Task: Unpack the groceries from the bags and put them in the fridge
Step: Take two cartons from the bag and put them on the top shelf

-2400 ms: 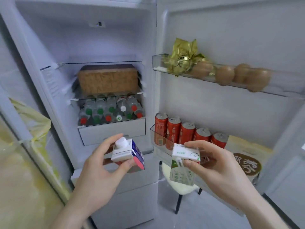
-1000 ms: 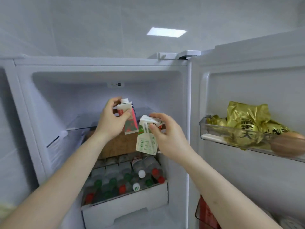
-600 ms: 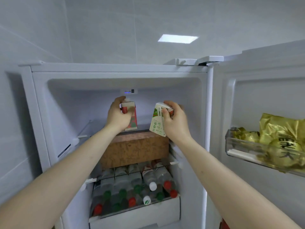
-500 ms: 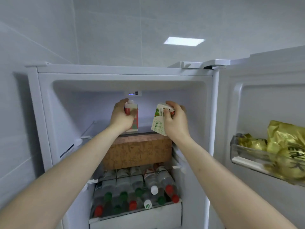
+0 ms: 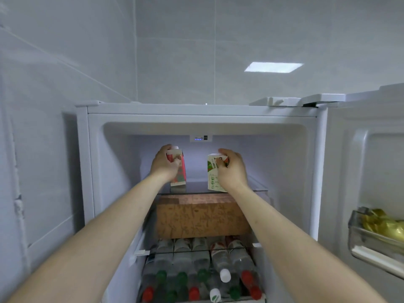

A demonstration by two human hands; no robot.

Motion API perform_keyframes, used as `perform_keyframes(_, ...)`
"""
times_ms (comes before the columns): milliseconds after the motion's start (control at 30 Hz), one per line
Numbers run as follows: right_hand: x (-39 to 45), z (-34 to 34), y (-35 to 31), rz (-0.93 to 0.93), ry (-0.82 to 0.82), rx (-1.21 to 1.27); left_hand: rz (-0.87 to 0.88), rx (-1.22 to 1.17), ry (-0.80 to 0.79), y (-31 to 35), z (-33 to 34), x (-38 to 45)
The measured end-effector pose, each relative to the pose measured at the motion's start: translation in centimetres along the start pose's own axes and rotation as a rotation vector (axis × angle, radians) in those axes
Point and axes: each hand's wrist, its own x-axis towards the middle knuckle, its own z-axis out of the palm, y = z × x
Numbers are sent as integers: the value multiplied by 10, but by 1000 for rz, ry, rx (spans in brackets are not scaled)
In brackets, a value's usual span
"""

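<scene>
Both my arms reach into the open fridge (image 5: pixel 96 162). My left hand (image 5: pixel 164 165) grips a red carton (image 5: pixel 181 171) that stands upright on the top glass shelf (image 5: pixel 258 186). To its right, my right hand (image 5: pixel 231 169) grips a white and green carton (image 5: pixel 213 174), upright with its base at the shelf's front edge. My fingers cover much of both cartons.
A brown box (image 5: pixel 201 217) fills the shelf below. Under it lie several bottles (image 5: pixel 201 270) with red, green and white caps. The open door (image 5: pixel 371 171) on the right carries a bin (image 5: pixel 376 243) with gold foil packets (image 5: pixel 381 225). White tiled wall above.
Both hands have lifted the two cartons from waist height into the top compartment. In the last half second they moved further back and lower onto the shelf.
</scene>
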Motion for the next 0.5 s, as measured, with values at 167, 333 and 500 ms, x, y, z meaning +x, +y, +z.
perform_keyframes(167,0,24,9,5,16,46,3,-52,20,-5,10,-7)
perform_keyframes(333,-3,26,18,132,-29,137,61,7,8,-14,16,-19)
perform_keyframes(500,0,30,16,155,-57,35,43,22,19,-26,13,-23)
